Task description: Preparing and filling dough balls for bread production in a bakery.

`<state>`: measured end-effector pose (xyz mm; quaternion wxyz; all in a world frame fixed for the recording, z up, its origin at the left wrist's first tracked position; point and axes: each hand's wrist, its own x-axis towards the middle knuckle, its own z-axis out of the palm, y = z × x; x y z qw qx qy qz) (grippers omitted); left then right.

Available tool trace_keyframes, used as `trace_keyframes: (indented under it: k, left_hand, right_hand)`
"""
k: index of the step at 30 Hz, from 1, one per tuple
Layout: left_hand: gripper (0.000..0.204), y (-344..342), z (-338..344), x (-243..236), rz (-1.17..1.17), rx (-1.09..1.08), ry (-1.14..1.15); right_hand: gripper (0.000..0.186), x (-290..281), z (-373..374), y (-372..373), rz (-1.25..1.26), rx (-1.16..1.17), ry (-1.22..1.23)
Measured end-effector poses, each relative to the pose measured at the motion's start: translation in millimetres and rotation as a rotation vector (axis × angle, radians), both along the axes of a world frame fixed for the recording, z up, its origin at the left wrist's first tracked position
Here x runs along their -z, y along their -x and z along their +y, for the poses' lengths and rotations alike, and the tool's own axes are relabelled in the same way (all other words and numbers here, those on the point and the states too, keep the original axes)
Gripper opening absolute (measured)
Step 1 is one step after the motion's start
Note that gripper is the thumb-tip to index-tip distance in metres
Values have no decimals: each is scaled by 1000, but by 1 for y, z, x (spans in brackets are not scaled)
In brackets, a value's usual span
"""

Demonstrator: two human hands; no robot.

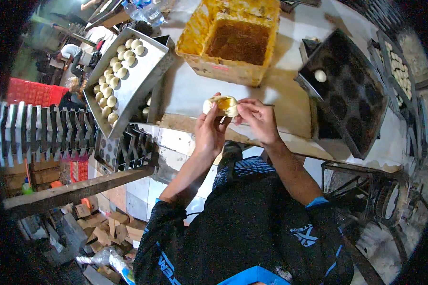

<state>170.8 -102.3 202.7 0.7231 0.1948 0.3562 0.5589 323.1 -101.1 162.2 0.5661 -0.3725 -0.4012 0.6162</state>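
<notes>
Between my two hands, above the near edge of the table, is an opened piece of pale dough [207, 106] with yellow-orange filling [227, 102] in its middle. My left hand [210, 129] holds it from below and the left, fingers curled round it. My right hand [257, 119] pinches the dough's right edge between thumb and fingers. Just beyond them stands a yellow-smeared square tub [228, 75] with brown-orange filling [238, 42] inside. To the left, a metal tray [145, 66] bears rows of round dough balls [114, 81]. A dark tray [354, 102] on the right carries a single dough ball [320, 76].
Stacked metal trays [45, 130] stand at the far left, beside a red crate [35, 92]. A wooden beam [81, 190] runs above a heap of scraps [104, 230]. More dough pieces [398, 71] lie on a tray at the far right. Another person [72, 53] bends in the background.
</notes>
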Motion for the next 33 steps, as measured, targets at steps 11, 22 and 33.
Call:
trace_keyframes:
  k: [11,22,33]
  left_hand:
    - [64,-74,-91,-19,1136,21,-675]
    - [42,11,-113,-60,-60,-18,-548]
    - [29,137,-109,-50,837,-307,-900]
  right_hand:
    - [25,-96,-87,-29,-886,383,-558]
    - [6,-159,-107,25,-991,211,-978]
    - [24,-144,-85,133,-317,-303,101]
